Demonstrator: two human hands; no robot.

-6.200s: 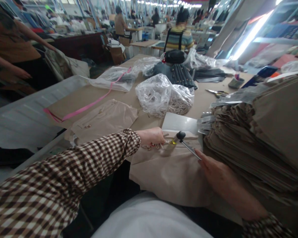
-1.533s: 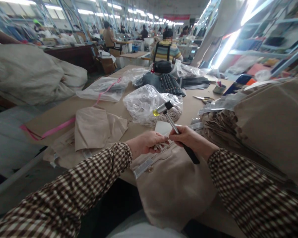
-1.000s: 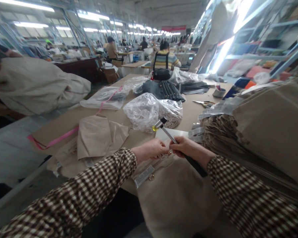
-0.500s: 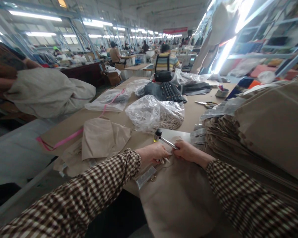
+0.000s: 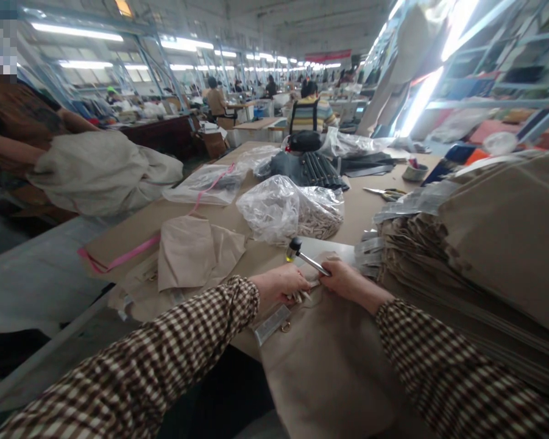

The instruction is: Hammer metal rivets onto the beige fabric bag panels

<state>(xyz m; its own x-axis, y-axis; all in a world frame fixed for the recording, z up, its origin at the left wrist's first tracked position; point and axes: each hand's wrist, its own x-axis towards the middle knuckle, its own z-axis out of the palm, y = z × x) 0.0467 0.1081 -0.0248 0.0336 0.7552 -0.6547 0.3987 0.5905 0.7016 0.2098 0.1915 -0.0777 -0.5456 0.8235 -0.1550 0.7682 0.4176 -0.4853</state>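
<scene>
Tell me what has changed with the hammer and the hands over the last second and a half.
The hammer, raised head-up 1.5 s ago, has swung down; its head now sits low by the grey plate. The right hand keeps gripping its handle. The left hand still pinches a small part on the beige bag.

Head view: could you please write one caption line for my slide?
Right hand grips a small hammer while left hand pins beige fabric.

Clear bag of small pieces, scissors, pink strap, stacked beige fabric.
</scene>
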